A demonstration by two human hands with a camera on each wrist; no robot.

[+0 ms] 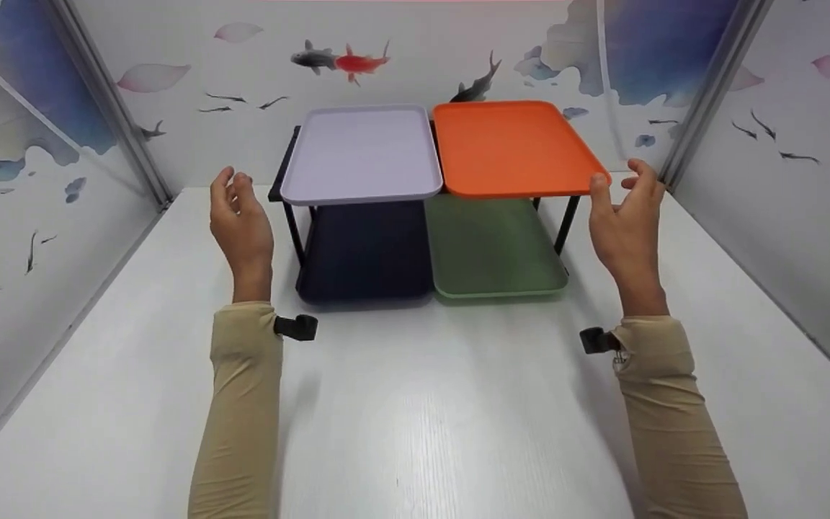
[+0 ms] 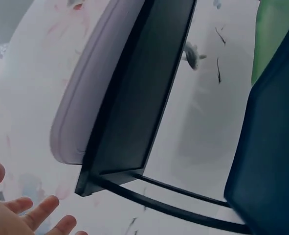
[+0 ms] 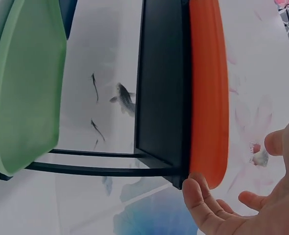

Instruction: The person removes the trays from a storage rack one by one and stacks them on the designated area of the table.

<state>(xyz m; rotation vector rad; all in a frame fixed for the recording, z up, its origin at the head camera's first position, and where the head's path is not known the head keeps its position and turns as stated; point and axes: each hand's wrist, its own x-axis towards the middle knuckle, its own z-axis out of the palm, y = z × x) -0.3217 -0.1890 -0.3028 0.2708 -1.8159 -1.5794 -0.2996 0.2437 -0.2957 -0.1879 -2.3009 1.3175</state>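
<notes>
Before a fish-painted wall (image 1: 415, 29), the head view has the left hand (image 1: 243, 238) raised at nine o'clock, right hand (image 1: 627, 232) at three, lilac tray (image 1: 362, 155) at eleven, orange tray (image 1: 519, 149) at one. The left wrist's shows empty, loosely spread fingers (image 2: 42, 212) at eight; the right's, likewise, at four.

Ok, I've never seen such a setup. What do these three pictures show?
There's no robot, just a person's bare left hand and right hand. The wide picture comes from a head-worn camera looking down; the sideways-looking ones come from the left-wrist camera and right-wrist camera. On the white table stands a black rack. A lilac tray and an orange tray lie on top; a dark blue tray and a green tray lie below. The left hand, beside the rack, holds nothing. The right hand is at the orange tray's near right corner; whether it touches is unclear.
</notes>
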